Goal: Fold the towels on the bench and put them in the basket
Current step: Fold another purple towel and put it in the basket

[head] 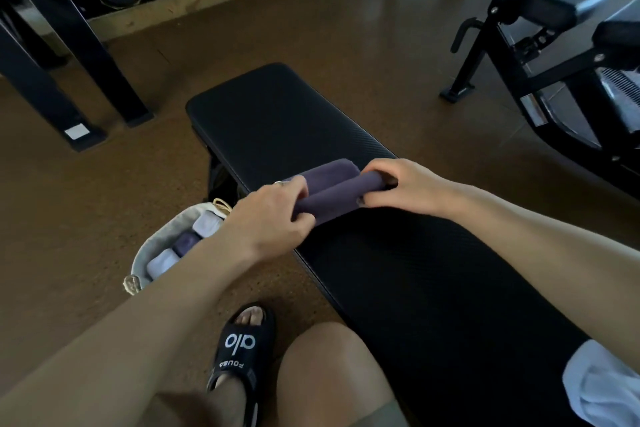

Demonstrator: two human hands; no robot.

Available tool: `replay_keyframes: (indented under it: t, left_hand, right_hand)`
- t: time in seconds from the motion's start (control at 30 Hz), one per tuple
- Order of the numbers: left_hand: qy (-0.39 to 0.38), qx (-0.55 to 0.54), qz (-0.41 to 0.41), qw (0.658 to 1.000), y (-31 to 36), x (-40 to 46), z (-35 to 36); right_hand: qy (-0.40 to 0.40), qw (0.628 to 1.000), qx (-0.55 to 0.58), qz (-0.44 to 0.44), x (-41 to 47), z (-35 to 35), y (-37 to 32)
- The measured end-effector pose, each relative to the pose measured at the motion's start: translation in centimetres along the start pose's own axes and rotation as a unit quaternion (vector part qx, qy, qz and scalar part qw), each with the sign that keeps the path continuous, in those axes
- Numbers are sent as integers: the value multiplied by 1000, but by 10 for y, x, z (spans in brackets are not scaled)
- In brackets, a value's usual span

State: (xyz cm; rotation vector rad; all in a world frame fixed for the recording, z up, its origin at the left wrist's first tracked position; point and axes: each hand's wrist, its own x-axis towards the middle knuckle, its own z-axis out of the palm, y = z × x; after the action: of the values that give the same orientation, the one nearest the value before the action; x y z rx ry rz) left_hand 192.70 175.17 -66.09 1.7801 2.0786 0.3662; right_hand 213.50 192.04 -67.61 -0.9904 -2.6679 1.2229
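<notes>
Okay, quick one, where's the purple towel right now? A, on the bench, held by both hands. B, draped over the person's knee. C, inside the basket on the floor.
A: the purple towel lies on the black bench, with the left hand and right hand gripping its two ends.

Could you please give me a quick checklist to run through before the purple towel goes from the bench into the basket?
1. Both ends held: left hand and right hand grip the purple towel: ok.
2. Fold finished: towel looks rolled, far flap still flat on the bench: not ok.
3. Basket within reach, beside the bench: ok.
4. Room in basket: three folded towels inside, left arm hides the rest: cannot tell.
5. White cloth on the bench left to fold: cannot tell.
</notes>
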Motion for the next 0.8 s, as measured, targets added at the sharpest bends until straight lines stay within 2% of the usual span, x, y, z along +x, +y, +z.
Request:
replay_keyframes:
  t: [0.13, 0.3, 0.57, 0.8]
  left_hand:
    - [17, -133, -65, 989, -18, 4, 4]
    - [53, -204, -121, 970, -31, 13, 14]
    - [123, -174, -144, 966, -40, 28, 22]
    - [71, -133, -190, 970, -36, 36, 22]
  right_hand:
    - [-2, 994, 71, 83, 12, -2, -8]
    - [50, 990, 4, 129, 31, 10, -17]
    - [99, 972, -83, 197, 46, 26, -31]
    - [119, 962, -70, 235, 49, 25, -31]
